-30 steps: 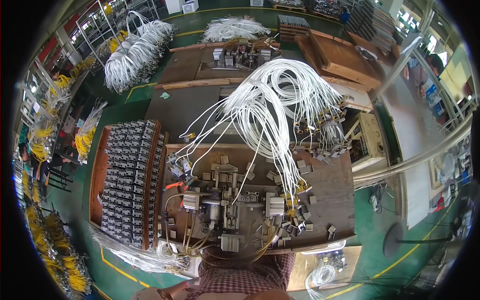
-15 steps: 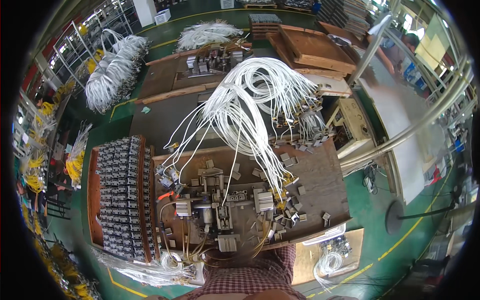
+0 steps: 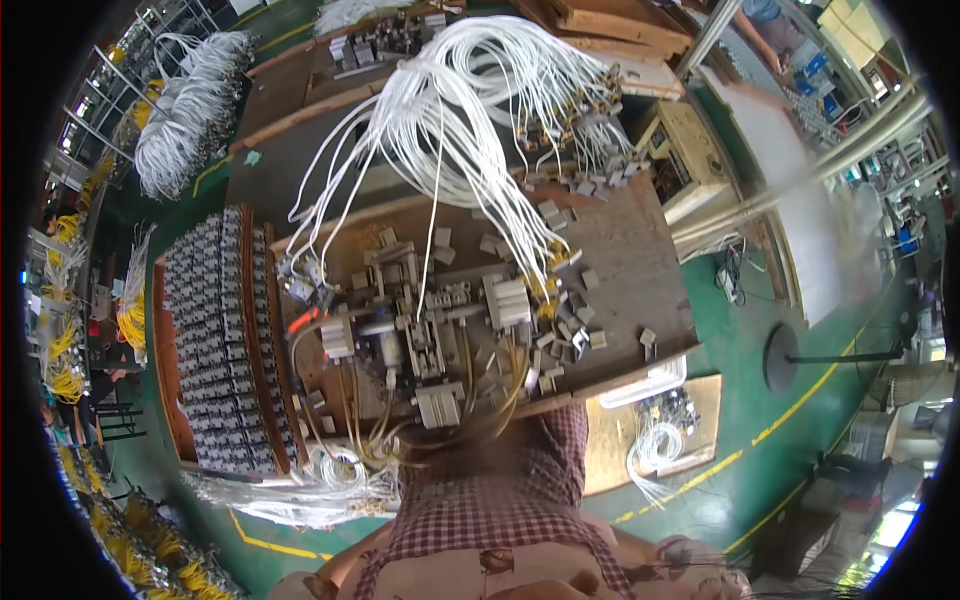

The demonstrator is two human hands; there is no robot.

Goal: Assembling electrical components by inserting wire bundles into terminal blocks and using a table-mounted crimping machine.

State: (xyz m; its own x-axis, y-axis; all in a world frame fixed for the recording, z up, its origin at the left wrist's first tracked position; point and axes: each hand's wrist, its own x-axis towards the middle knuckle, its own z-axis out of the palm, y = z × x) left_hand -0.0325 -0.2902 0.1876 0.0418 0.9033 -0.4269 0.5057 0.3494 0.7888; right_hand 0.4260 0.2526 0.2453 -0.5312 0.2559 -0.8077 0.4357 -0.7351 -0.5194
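I'm seeing view tipping down, more checked apron [image 3: 490, 500] showing; hands lying out of sight (grip: cannot tell), so work seemingly pausing. Metal fixture [image 3: 424, 345] sitting near front edge of counter [image 3: 640, 265], white cables [image 3: 482, 180] draping over back edge.

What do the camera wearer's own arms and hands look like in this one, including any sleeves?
Neither the left hand nor the right hand can be made out. At the lower edge, the right sleeve looks pale with darker patches, though blurred. A dark red and white checked apron covers the front, over a pale top.
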